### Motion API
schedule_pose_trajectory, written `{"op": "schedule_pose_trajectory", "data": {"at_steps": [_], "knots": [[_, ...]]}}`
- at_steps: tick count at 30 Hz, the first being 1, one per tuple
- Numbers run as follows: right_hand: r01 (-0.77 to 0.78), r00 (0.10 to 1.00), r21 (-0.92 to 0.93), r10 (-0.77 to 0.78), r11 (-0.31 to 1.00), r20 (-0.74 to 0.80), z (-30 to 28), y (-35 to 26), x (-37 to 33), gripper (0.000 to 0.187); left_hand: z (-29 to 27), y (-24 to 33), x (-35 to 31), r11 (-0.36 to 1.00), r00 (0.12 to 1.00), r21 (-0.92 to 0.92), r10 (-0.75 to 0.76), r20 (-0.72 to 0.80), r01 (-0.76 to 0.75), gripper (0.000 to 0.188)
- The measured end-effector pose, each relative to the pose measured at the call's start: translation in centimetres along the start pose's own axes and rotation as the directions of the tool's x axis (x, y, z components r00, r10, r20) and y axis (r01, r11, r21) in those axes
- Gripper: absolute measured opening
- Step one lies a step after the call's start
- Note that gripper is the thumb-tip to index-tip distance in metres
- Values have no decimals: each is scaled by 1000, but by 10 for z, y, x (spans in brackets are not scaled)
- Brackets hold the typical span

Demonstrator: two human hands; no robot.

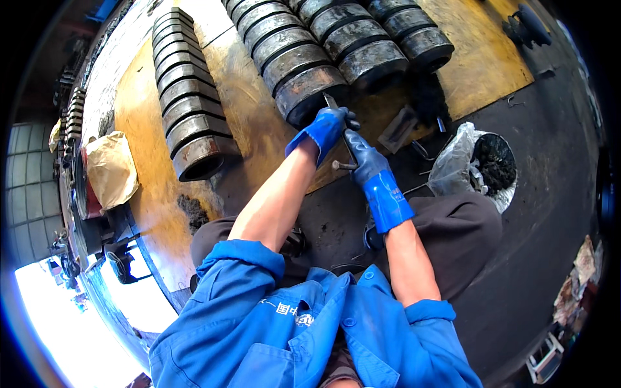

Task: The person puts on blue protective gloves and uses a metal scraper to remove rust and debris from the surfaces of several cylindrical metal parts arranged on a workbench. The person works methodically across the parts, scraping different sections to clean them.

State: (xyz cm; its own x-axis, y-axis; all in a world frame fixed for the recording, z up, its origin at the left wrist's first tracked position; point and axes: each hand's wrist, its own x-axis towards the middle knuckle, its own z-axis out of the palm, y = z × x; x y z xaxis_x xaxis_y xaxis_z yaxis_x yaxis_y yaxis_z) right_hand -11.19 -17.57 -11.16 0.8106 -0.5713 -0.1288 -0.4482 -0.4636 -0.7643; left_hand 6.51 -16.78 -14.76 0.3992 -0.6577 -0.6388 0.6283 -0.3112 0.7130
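Note:
My left hand (327, 129), in a blue rubber glove, is closed around a flat metal bar (330, 101). The bar's narrow tip sticks out past my fingers, close to the end face of a thick, dark metal ring (312, 90). Just nearer and to the right, my right hand (370, 161), gloved too, grips a dark metal tool. A short rusty stub (344, 165) juts out on its left side. The gloves hide whether the bar and the tool are one piece.
Heavy metal rings lie in several rows on a yellowish sheet (485, 71); one separate row (187, 103) is on the left. A bag-lined bucket (506, 191) of black stuff stands right. A brown paper bag (111, 169) is left, and a hook (424, 151) lies nearby.

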Motion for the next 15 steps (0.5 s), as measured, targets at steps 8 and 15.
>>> {"op": "schedule_pose_trajectory", "data": {"at_steps": [8,15], "knots": [[-54,998,214,62,975,-30,1,16,0,61,17,1,-11,973,996,227,-31,-80,49,29],[-42,987,90,55,995,-149,12,43,17,66,39,-7,29,970,995,237,-33,-92,54,23]]}}
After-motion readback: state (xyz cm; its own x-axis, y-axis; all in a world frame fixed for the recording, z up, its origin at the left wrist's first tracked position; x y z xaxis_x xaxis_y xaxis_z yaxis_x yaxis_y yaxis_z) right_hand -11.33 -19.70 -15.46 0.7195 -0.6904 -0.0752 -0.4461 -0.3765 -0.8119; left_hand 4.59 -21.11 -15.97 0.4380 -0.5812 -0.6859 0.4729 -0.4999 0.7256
